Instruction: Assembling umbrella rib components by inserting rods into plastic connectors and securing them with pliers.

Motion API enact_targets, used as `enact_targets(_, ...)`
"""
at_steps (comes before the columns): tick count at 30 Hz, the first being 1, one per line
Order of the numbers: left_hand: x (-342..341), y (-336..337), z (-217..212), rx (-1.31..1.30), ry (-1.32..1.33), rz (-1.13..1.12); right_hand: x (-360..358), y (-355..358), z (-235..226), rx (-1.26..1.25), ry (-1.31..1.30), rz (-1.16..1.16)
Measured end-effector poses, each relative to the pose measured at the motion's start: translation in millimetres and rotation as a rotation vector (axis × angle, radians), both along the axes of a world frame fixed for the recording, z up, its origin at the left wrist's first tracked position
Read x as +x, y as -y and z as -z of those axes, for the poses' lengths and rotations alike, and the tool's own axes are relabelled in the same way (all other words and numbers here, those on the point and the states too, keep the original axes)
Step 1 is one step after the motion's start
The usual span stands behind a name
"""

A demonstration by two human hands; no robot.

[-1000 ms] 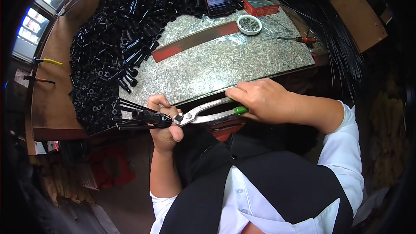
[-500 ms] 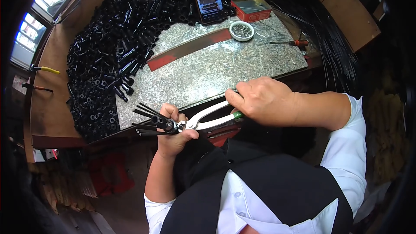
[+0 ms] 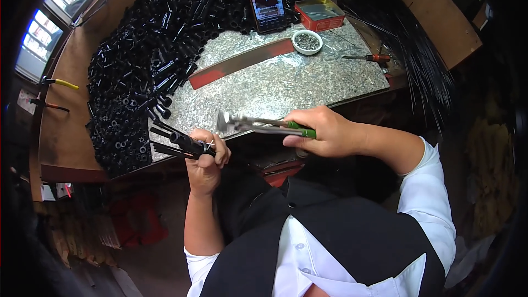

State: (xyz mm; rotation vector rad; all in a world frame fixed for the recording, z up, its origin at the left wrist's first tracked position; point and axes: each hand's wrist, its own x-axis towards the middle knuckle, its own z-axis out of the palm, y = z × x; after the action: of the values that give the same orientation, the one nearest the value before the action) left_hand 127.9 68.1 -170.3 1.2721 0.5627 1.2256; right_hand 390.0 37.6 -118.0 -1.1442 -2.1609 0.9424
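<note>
My left hand [image 3: 204, 171] is closed around a black tubular part [image 3: 186, 142] with several thin black rods [image 3: 168, 150] fanning out to its left. A bit of thin bright wire [image 3: 210, 144] shows by the fingers at the tube's near end. In my right hand [image 3: 328, 131] is a pair of end-cutting pincers [image 3: 258, 124], gripped by its green handle ends. The pincers' head is blurred by motion and sits above and right of the left hand, apart from the tube, over the speckled stone slab's [image 3: 242, 96] front edge.
Black tubes and rings [image 3: 148, 49] are heaped at the left and back. On the slab are a red-ended strip [image 3: 242, 65], a white bowl of small metal bits [image 3: 307, 42] and an orange-handled screwdriver [image 3: 377, 58]. Behind stand a phone [image 3: 268, 3] and red tin [image 3: 322, 21]; long rods [image 3: 421, 71] lie right.
The pincers' jaws have left the tube's end and risen above the left hand. My left hand has shifted a little left with the tube and rods, leaving crossed wire in sight.
</note>
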Motion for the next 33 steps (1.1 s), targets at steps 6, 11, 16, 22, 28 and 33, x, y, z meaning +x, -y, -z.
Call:
enact_targets(6, 8, 11, 1, -0.067, 0.104, 0.181, -39, -8, -8, 0.111, -0.310, -0.016)
enact_targets(11, 12, 19, 1, -0.101, 0.148, 0.201, -59, -16, 2, 0.124, -0.422, -0.077)
enact_targets(16, 8, 23, 0, -0.087, -0.158, 0.052, -56, -20, 5, 0.143, -0.423, -0.209)
enact_targets(22, -5, 11, 19, 0.060, -0.123, 0.059, -62, -14, 6, 0.203, -0.365, -0.186)
enact_targets(28, 3, 17, 15, 0.071, -0.220, -0.052, -63, -15, 2, 0.180, -0.316, -0.088)
enact_targets(33, 6, 16, 13, 0.088, -0.185, -0.022, -65, -16, 10, 0.258, -0.307, -0.046)
